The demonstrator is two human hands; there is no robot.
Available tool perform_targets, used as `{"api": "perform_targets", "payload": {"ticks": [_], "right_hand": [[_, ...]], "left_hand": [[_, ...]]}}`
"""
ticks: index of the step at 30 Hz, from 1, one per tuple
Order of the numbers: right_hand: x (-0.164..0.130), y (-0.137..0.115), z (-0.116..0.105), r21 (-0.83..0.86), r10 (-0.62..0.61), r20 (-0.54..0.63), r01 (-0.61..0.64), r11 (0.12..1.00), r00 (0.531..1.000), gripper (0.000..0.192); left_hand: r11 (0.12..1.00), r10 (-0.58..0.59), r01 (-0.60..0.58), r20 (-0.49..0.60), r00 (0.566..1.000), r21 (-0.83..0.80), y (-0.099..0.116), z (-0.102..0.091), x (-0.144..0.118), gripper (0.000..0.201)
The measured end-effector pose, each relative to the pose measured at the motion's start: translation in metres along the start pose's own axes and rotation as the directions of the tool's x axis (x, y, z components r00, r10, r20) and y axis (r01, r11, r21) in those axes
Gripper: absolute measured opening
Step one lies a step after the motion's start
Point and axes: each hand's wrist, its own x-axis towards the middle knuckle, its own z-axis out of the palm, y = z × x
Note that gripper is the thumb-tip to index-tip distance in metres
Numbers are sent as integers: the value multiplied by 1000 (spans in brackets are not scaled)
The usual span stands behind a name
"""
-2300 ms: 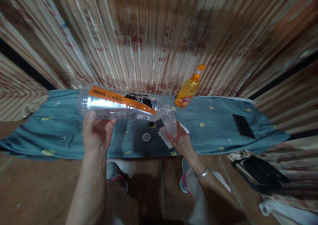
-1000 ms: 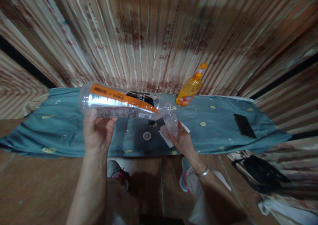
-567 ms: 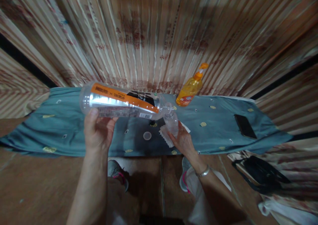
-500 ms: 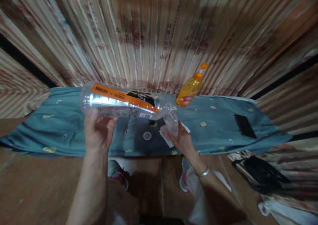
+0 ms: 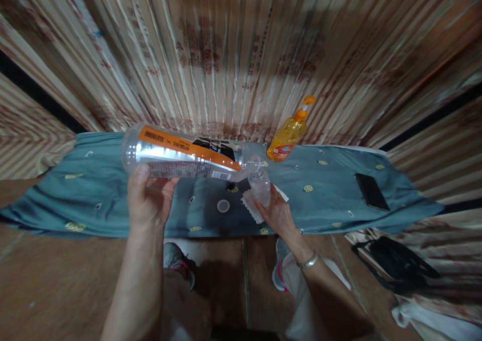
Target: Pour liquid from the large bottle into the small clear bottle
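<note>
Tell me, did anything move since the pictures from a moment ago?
Hardly anything. The left hand still holds the big bottle tipped on its side, its mouth at the small clear bottle that the right hand steadies on the teal cloth. The round cap, orange pump bottle and phone stayed put.

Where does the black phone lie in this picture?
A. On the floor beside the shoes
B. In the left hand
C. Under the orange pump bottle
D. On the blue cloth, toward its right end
D: the black phone lies flat on the blue cloth, right of the orange pump bottle.
</note>
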Motion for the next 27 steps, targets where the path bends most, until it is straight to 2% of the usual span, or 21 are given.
{"api": "perform_targets", "payload": {"ticks": [6,16,21,27], "right_hand": [[0,1,2,6,12,2,-12,1000,1000,80],[1,0,0,9,23,9,-23,1000,1000,79],[1,1,0,11,20,16,-20,1000,1000,79],[0,2,0,15,27,28,-27,1000,999,79]], "left_hand": [[1000,1,-1,-28,1000,-1,0,1,0,43],[1000,-7,7,2,1000,4,0,1,0,40],[1000,-3,3,-27,1000,-5,-1,0,0,44],[1000,6,-6,-4,1000,3,-1,1,0,44]]}}
